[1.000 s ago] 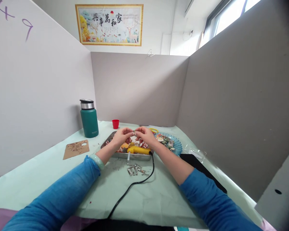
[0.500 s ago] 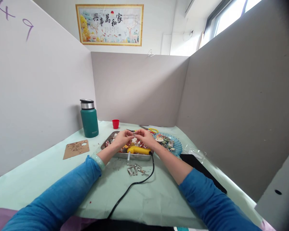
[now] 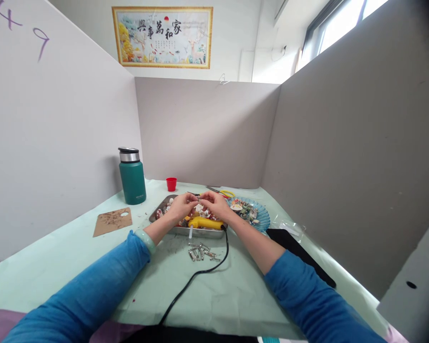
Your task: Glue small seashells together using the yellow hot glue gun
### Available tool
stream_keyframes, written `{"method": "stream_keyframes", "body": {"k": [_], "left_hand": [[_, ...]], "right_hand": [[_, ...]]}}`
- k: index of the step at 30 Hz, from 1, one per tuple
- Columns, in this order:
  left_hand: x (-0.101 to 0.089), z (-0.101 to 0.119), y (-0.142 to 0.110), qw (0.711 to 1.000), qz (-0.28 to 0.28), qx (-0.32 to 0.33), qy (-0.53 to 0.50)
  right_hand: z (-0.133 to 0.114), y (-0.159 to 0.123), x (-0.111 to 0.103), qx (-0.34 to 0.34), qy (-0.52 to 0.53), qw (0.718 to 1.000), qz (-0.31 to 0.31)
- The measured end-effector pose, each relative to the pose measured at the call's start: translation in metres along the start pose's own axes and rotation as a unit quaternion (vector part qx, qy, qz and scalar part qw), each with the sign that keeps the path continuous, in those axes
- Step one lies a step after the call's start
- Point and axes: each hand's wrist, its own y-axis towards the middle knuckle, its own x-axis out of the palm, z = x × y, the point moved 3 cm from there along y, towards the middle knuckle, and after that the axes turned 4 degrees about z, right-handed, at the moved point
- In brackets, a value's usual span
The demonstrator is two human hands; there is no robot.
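My left hand (image 3: 184, 206) and my right hand (image 3: 215, 204) meet over a metal tray (image 3: 171, 229), fingertips pinched close together. Whatever sits between the fingers is too small and covered to make out. Mixed shell-like pieces (image 3: 160, 211) fill the tray. Across its near edge lies a yellow glue gun (image 3: 206, 223), its pale glue stick or tip pointing down at the left and a black cord (image 3: 196, 273) running toward me. Several small silver metal clips or pin backs (image 3: 201, 252) are heaped on the table in front of the tray.
A blue plate (image 3: 264, 220) of small decorated pieces stands right of the tray, scissors with yellow handles (image 3: 227, 194) behind it. A red cup (image 3: 171, 184), green bottle (image 3: 132, 181) and brown card (image 3: 112, 222) are at left. A black flat object (image 3: 300, 257) lies right; grey panels (image 3: 207, 133) enclose the table.
Both hands stay over the tray with almost the same pose; only slight finger movement shows. Nothing on the table has visibly moved.
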Motion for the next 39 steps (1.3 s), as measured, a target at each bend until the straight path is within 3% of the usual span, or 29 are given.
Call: {"method": "stream_keyframes", "body": {"k": [7,16,28,39], "left_hand": [[0.001,0.000,0.000,1.000,0.003,0.009,0.021],[0.002,0.004,-0.001,0.999,-0.011,0.042,-0.029],[0.001,0.012,-0.004,0.998,-0.015,0.059,0.008],[-0.002,0.006,-0.002,0.996,0.008,0.059,0.067]], "right_hand": [[0.000,-0.001,0.001,-0.008,0.009,1.000,-0.004],[0.004,0.002,0.001,0.002,0.056,0.998,-0.002],[-0.001,0.000,0.002,0.000,0.045,0.999,-0.009],[-0.003,-0.002,0.002,-0.009,0.016,1.000,-0.015]]}}
